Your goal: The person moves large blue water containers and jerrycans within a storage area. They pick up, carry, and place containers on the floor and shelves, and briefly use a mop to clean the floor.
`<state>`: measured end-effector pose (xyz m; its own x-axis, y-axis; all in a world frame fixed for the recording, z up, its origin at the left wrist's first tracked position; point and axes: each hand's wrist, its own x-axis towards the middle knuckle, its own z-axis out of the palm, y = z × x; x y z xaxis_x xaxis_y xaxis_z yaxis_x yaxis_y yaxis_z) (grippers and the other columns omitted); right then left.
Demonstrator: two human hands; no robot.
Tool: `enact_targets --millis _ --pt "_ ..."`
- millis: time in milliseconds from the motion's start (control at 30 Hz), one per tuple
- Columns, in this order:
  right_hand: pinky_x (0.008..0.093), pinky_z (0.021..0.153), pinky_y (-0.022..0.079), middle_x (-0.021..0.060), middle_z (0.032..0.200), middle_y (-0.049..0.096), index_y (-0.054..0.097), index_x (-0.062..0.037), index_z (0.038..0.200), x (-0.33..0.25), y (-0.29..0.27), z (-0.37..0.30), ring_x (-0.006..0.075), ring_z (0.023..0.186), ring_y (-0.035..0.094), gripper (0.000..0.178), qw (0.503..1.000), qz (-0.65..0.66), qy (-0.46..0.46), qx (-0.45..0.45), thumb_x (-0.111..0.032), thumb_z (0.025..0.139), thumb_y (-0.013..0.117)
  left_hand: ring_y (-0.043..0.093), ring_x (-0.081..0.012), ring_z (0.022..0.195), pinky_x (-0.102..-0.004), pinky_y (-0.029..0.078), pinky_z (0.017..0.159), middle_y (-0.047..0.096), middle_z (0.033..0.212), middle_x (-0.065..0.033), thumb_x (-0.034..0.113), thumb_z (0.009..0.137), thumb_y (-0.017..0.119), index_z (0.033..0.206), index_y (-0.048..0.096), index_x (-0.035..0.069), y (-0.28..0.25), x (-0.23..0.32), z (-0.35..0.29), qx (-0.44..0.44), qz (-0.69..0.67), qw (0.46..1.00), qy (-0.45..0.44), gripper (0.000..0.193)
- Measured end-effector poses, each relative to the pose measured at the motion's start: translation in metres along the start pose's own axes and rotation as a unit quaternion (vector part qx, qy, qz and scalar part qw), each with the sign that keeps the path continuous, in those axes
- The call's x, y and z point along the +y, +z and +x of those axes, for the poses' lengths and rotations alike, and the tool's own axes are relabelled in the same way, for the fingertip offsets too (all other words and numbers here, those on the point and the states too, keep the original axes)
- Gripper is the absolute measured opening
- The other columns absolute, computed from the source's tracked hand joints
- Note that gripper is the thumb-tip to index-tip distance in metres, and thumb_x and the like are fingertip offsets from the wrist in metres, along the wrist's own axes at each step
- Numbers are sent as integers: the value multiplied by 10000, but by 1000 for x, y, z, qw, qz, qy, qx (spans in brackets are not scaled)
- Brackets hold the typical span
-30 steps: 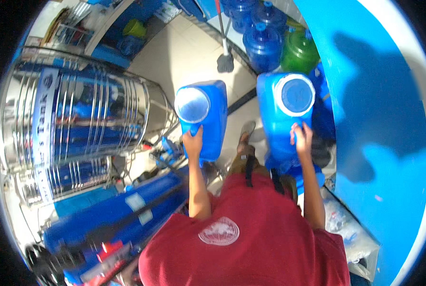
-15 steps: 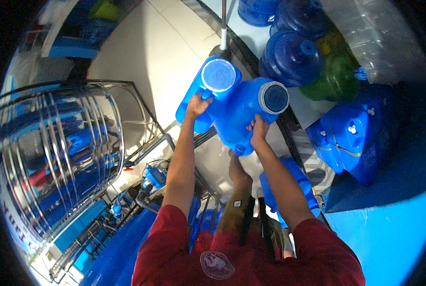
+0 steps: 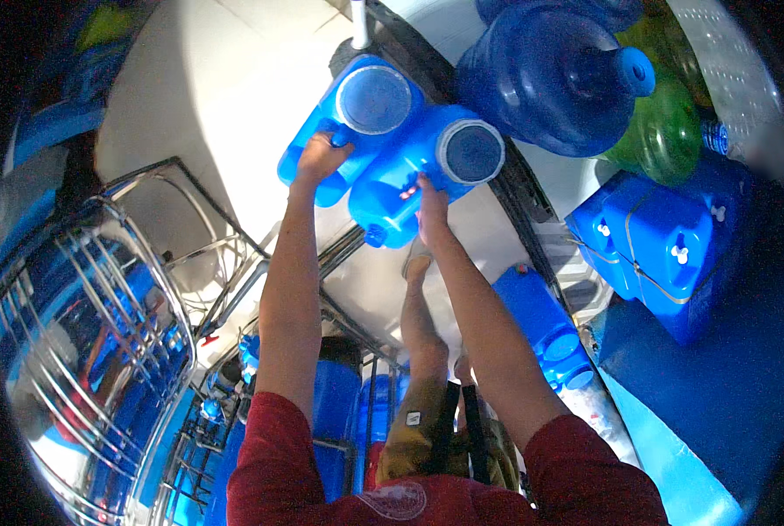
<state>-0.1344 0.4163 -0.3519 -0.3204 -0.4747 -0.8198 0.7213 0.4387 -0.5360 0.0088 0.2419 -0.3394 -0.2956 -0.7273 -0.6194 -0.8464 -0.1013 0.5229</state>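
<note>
Two blue plastic water jugs stand side by side ahead of me, each with a broad round lid ringed in white. My left hand (image 3: 323, 158) is closed round the handle of the left water jug (image 3: 373, 101). On the right water jug (image 3: 390, 195), my right hand (image 3: 432, 213) has its fingers curled at the handle, below the lid. A small blue cap (image 3: 374, 235) sticks out from the near end of the right jug. The undersides of both jugs are hidden.
A large round blue bottle (image 3: 541, 83) and a green bottle (image 3: 663, 131) lie at the far right. Nearer are corded blue containers (image 3: 655, 250) with white taps. Another blue jug (image 3: 532, 311) lies by my right arm. A shiny metal cylinder (image 3: 102, 351) stands at left.
Both jugs and my hands have shifted left and farther up in the picture as the view moved. The right jug looks smaller and lower, level beside the left one. Both grips stay.
</note>
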Motion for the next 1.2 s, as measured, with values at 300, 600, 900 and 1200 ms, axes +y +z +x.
enact_targets --millis 300,600,900,1200 --pt "318 760 484 57 987 587 493 -70 1100 27 -135 -39 165 866 600 293 990 -87 -93 -63 -256 892 581 597 -399 967 -468 482 825 619 1002 -256 459 751 595 1004 629 -12 29 8 35 23 266 964 13 536" --pt "333 810 485 107 1017 631 534 -39 1126 88 -306 -208 184 921 604 358 913 -382 46 132 -214 834 648 604 -296 1000 -391 457 859 627 1063 -221 117 750 629 1095 583 -41 21 5 -3 -68 -3 993 100 382" --pt "439 884 432 201 1111 472 503 48 1093 106 -106 17 331 1111 451 784 794 -318 147 497 -538 642 761 597 -228 724 -338 478 661 620 825 -126 102 743 655 983 583 -22 -34 -14 -8 -74 -17 997 0 280" --pt "451 779 453 156 953 523 571 -5 967 153 -320 39 311 977 510 510 927 -13 -6 374 -429 722 712 556 -186 576 -362 446 541 599 673 -125 158 730 655 840 593 -42 7 -46 -3 -69 77 993 54 236"
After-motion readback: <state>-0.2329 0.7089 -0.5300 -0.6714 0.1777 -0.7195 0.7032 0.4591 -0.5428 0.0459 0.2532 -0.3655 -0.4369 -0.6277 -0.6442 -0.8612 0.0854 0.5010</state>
